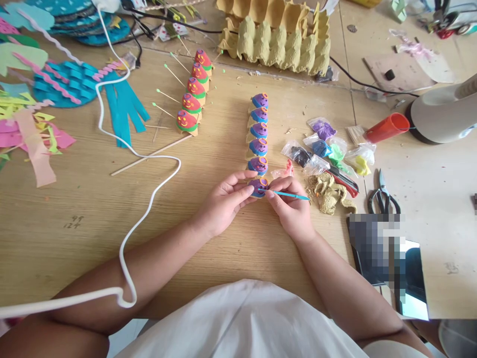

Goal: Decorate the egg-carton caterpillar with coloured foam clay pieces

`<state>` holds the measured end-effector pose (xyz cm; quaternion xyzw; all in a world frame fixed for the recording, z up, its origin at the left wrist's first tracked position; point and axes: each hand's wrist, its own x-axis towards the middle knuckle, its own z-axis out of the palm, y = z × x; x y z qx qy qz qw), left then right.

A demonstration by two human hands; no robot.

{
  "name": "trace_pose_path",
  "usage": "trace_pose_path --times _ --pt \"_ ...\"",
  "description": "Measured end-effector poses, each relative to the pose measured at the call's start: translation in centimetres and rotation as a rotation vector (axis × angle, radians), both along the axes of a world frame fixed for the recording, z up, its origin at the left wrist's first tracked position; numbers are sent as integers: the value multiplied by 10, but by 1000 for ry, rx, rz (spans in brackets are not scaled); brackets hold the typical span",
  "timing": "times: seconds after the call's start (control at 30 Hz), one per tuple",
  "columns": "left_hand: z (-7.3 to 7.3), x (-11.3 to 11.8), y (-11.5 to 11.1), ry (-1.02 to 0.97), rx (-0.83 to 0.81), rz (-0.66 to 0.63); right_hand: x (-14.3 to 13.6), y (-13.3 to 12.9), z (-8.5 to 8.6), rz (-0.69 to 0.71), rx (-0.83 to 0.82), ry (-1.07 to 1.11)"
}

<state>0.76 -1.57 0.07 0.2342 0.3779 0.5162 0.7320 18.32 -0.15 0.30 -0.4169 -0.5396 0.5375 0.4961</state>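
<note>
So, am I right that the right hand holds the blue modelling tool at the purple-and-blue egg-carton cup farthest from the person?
Not quite: in the head view, the right hand holds the blue modelling tool at the purple-and-blue egg-carton cup nearest the person.

Plenty of soft brightness in here, though I can't pin down its source; toward the right side of the frame the tabletop (439, 184) turns pale, almost washed out. The left forearm (160, 258) darkens down to the lower left. A glossy screen (414, 278) glints at lower right, beside a patch of blocky pixelation. Wide-angle stretching tilts the pale appliance (443, 112) at the right edge, and fine details look slightly soft.
</note>
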Motion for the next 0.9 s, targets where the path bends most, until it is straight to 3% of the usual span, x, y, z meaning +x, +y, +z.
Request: trace_pose_path --times 0.9 --pt "-1 0 0 -13 9 -5 0 0 -1 22 9 19"
